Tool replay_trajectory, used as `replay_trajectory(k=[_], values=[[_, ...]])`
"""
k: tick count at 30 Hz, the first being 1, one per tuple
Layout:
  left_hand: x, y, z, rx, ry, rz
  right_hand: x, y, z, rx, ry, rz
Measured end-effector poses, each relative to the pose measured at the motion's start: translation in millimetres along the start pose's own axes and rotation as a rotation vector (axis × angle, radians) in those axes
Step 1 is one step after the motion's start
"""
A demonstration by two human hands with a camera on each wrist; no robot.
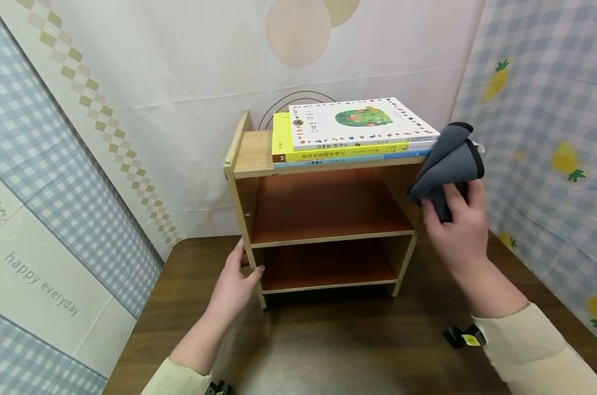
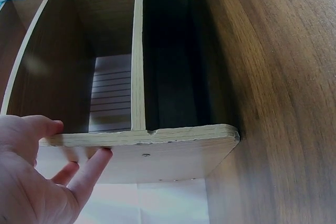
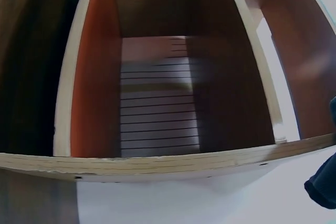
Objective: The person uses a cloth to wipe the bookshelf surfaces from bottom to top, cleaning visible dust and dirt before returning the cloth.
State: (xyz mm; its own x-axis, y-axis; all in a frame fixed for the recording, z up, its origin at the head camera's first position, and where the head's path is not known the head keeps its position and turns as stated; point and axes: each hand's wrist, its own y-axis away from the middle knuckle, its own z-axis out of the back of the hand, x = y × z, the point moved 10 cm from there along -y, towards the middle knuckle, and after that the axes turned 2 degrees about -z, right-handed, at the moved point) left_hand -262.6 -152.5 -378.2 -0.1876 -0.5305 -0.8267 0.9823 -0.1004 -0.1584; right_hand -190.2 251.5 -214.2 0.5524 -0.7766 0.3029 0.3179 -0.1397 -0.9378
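Observation:
A small wooden shelf (image 1: 328,236) stands upright, with a stack of books (image 1: 358,123) lying flat on its top board. My left hand (image 1: 231,285) grips the shelf's left side panel (image 2: 173,153) low down. In the left wrist view the thumb lies at the panel's front edge and the fingers are on its outer face. At the upper right side of the shelf, my right hand (image 1: 458,230) holds a folded grey cloth (image 1: 449,164) with dark edging. The cloth hides the top right corner of the shelf. Only a dark piece of cloth (image 3: 323,182) shows in the right wrist view.
The shelf stands on a dark brown wooden table (image 1: 328,340). A pale printed curtain (image 1: 180,71) hangs behind it, with checked fabric (image 1: 540,137) close by on the right. Both compartments under the top board have reddish-brown bottoms (image 1: 328,208).

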Motion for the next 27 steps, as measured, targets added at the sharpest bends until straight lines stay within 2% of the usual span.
replay_trajectory(k=[7, 18, 27], values=[[0.0, 0.2, -0.6, -0.005, -0.002, 0.006, -5, 20, -3, -0.004, -0.005, 0.012], [-1.6, 0.2, -0.4, -0.002, 0.002, 0.003, -15, 73, -10, 0.041, 0.053, -0.033], [-1.1, 1.1, -1.9, 0.009, 0.002, 0.018, -18, 82, -17, 0.119, 0.062, -0.086]])
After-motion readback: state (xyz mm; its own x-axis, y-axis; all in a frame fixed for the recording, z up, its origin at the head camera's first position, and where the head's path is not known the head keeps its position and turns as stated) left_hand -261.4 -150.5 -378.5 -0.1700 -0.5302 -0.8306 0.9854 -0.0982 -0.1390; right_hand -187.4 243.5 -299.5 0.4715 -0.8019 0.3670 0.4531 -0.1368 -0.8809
